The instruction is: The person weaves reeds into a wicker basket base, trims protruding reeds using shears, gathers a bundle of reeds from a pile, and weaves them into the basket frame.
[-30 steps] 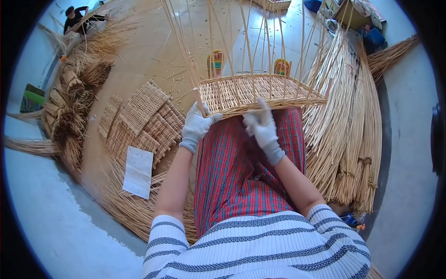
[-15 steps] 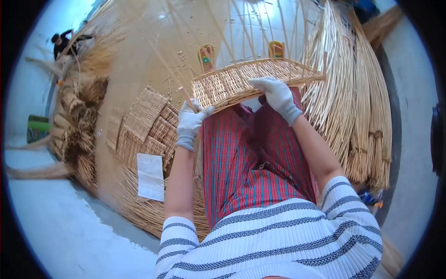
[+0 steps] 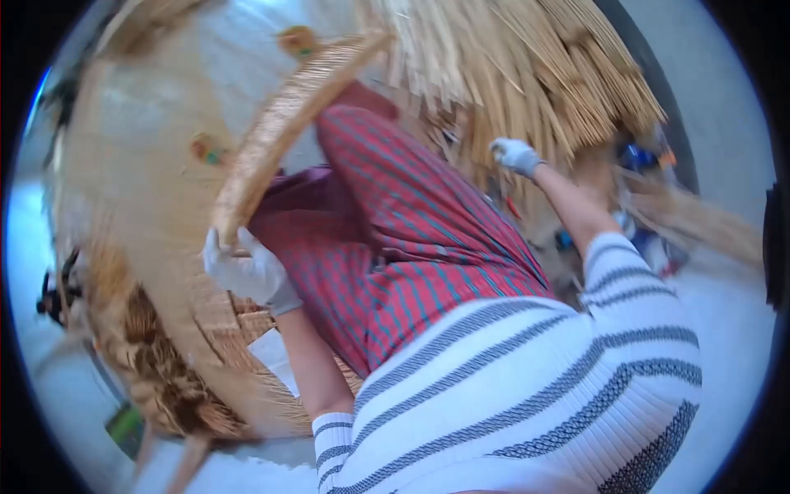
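above floor [image 3: 156, 123], left hand [image 3: 247, 270] pinching woven basket [image 3: 276, 132], right hand [image 3: 516, 156] half-curled, grip unclear

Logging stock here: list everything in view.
basket: one, tan, upper left
canes: many, tan, upper right
bundles: several, brown, lower left
mats: count unclear, tan, lower left
paper: one, white, lower left
green thing: one, green, lower left
blue things: at least two, blue, right
co-worker: one, dark clothes, left edge
floor: one, tan, left
sandals: two, yellow-green, upper left
cloth: one, red striped, lap
shirt: one, white striped, bottom
left hand: one, white glove, at basket
right hand: one, white glove, centre right
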Tool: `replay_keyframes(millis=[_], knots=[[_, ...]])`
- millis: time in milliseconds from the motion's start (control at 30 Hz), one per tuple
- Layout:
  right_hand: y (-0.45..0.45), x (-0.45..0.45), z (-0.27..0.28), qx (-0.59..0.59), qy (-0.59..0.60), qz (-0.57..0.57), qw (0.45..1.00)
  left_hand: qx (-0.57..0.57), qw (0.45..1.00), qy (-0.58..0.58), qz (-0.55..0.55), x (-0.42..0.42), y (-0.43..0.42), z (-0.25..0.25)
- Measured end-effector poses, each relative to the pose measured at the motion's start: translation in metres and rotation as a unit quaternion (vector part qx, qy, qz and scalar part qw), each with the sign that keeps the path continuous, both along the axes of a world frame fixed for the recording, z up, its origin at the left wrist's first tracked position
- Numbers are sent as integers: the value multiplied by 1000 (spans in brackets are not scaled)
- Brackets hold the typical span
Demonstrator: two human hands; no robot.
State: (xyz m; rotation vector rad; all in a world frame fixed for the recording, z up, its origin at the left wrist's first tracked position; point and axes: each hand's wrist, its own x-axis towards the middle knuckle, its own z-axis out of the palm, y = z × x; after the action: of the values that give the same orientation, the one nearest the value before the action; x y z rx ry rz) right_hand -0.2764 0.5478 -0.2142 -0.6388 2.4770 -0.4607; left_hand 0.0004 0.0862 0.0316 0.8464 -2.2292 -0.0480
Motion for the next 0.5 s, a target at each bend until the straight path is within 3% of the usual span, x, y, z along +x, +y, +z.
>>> replay_keyframes(millis=[33, 67, 100, 133, 167, 233, 300, 367, 433, 500], knots=[[21, 27, -17, 228, -120, 35, 966, -138, 983, -92, -84, -16, 5, 13], [43, 64, -24, 342, -164, 102, 919, -144, 976, -136, -90, -36, 13, 20], [64, 99, -31, 372, -203, 131, 896, -154, 968, -178, -90, -54, 20, 23], [87, 136, -62, 371, -223, 172, 885, -108, 967, -218, -73, -67, 15, 17], [90, 164, -58, 353, -261, 205, 875, -55, 967, -243, -44, -74, 6, 7], [95, 219, -85, 223, -281, 50, 932, 22, 964, -265, -19, -80, -19, -11], [66, 232, -63, 210, -230, -134, 941, 137, 962, -225, -69, -81, -27, -6], [41, 229, -57, 154, -64, -229, 959, 128, 967, -209, -69, -86, -19, -4], [8, 198, -37, 154, -51, -348, 923, 197, 964, -160, -84, -81, -27, -13], [-2, 169, -42, 171, -53, -381, 907, 225, 959, -136, -104, -81, -32, -25]])
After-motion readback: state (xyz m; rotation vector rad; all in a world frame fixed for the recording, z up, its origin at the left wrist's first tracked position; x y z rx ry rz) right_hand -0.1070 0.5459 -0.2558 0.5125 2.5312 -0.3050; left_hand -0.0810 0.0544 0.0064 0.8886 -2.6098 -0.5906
